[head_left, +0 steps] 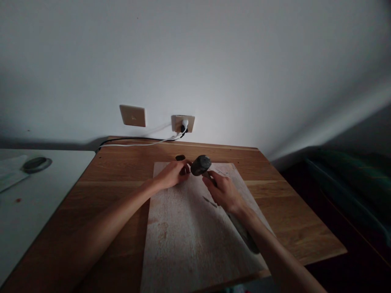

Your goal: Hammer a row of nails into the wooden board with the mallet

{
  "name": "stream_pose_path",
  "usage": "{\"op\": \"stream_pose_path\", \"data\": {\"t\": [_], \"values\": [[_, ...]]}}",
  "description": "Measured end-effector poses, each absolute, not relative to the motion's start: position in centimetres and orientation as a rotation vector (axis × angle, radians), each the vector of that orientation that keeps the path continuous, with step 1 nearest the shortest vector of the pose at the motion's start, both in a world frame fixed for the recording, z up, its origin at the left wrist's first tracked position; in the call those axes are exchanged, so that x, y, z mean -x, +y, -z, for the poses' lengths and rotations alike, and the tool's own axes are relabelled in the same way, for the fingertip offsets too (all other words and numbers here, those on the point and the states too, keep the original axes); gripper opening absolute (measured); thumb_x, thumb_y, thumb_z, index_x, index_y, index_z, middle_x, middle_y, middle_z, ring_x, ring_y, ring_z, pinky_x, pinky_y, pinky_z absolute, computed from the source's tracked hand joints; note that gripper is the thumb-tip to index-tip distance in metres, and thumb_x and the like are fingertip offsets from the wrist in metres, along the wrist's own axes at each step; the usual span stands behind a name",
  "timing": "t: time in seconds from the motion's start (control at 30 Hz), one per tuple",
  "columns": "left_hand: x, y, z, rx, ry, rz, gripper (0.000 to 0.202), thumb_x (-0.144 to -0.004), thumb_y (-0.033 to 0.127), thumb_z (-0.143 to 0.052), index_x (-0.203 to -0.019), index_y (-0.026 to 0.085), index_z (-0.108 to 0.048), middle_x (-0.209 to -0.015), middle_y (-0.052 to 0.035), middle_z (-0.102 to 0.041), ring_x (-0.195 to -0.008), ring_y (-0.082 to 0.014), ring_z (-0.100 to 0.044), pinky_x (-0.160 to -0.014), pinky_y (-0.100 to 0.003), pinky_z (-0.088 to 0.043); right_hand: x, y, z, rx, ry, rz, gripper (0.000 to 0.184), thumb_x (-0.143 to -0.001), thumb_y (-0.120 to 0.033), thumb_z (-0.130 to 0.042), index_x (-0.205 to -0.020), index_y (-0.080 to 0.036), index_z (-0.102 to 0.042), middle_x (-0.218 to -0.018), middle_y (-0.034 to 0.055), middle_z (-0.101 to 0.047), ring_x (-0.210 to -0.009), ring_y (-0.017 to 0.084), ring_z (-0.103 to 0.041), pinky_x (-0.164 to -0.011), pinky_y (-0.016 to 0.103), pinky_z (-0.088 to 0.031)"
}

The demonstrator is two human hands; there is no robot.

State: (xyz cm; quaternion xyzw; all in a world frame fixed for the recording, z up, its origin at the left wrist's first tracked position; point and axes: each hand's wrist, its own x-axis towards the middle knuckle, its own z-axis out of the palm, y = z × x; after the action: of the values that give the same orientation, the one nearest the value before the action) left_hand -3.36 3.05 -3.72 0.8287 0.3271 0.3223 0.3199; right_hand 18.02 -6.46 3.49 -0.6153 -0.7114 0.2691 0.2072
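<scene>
My right hand (224,189) is wrapped round the handle of a mallet (200,165), close below its dark, thick head. The rest of the handle runs back under my right forearm. To the left of the mallet head, my left hand (174,174) has its thumb and fingers pinched together near the far edge of a pale, worn board (174,240). Whatever the pinch holds is too small and dark to make out. The board lies flat beneath both hands. A small thin object (210,201) or its shadow shows on the board near my right hand.
The board rests on a wooden table (122,195) against a white wall. A small dark object (180,157) lies beyond my left hand. Cables (143,144) run along the back edge to a wall socket (185,123). A white surface (55,183) with a round dark item (37,165) adjoins on the left.
</scene>
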Motion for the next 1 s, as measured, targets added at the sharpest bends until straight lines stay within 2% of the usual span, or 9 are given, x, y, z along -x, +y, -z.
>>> {"op": "stream_pose_path", "data": {"t": [0.17, 0.37, 0.6, 0.77, 0.87, 1.0], "values": [[3.4, 3.0, 3.6, -2.170, 0.886, -0.843, 0.053, -0.079, 0.002, -0.065, -0.129, 0.020, -0.062, -0.092, -0.0019, -0.075, -0.077, -0.0165, -0.069, -0.069, -0.025, -0.047, -18.0, -5.9, -2.9, 1.733, -2.103, -0.710, 0.022, -0.103, -0.032, -0.046, -0.100, -0.021, -0.065, -0.052, -0.0028, -0.062, -0.046, 0.018, -0.063, -0.052, 0.027, -0.039], [3.4, 3.2, 3.9, -2.159, 0.859, -0.866, 0.046, -0.082, 0.005, -0.068, -0.125, 0.019, -0.064, -0.092, -0.0027, -0.074, -0.079, -0.0179, -0.070, -0.071, -0.026, -0.049, -17.9, -5.6, -2.6, 1.711, -2.192, -0.487, 0.021, -0.103, -0.031, -0.049, -0.101, -0.021, -0.068, -0.072, 0.0043, -0.074, -0.065, 0.021, -0.070, -0.059, 0.028, -0.038], [3.4, 3.2, 3.7, -2.166, 0.895, -0.858, 0.049, -0.080, 0.000, -0.068, -0.126, 0.017, -0.064, -0.093, -0.0036, -0.076, -0.081, -0.0189, -0.071, -0.072, -0.027, -0.050, -17.9, -5.5, -2.3, 1.676, -2.191, -0.480, 0.023, -0.103, -0.031, -0.047, -0.101, -0.020, -0.067, -0.070, 0.0042, -0.072, -0.061, 0.020, -0.066, -0.060, 0.028, -0.035], [3.3, 3.4, 4.0, -2.153, 0.878, -0.860, 0.049, -0.081, 0.003, -0.067, -0.127, 0.018, -0.062, -0.089, -0.0014, -0.073, -0.076, -0.0171, -0.069, -0.071, -0.027, -0.049, -17.7, -5.5, -2.6, 1.680, -2.146, -0.537, 0.023, -0.103, -0.033, -0.046, -0.101, -0.020, -0.066, -0.067, 0.0025, -0.069, -0.057, 0.020, -0.065, -0.058, 0.027, -0.038], [3.4, 3.5, 4.2, -2.171, 0.870, -0.897, 0.044, -0.079, 0.006, -0.069, -0.121, 0.019, -0.061, -0.091, -0.0012, -0.070, -0.078, -0.0167, -0.067, -0.072, -0.027, -0.049, -18.1, -5.8, -3.0, 1.713, -2.121, -0.641, 0.022, -0.102, -0.033, -0.047, -0.100, -0.021, -0.065, -0.060, 0.0003, -0.066, -0.049, 0.019, -0.064, -0.054, 0.027, -0.039], [3.3, 2.8, 3.3, -2.292, 0.961, -0.991, 0.029, -0.077, 0.017, -0.074, -0.102, 0.018, -0.059, -0.096, -0.0042, -0.064, -0.084, -0.0196, -0.063, -0.073, -0.030, -0.050, -20.2, -7.7, -3.1, 1.727, -2.017, -0.733, 0.027, -0.102, -0.041, -0.044, -0.103, -0.021, -0.062, -0.051, -0.0032, -0.060, -0.040, 0.019, -0.059, -0.047, 0.027, -0.038]]}}
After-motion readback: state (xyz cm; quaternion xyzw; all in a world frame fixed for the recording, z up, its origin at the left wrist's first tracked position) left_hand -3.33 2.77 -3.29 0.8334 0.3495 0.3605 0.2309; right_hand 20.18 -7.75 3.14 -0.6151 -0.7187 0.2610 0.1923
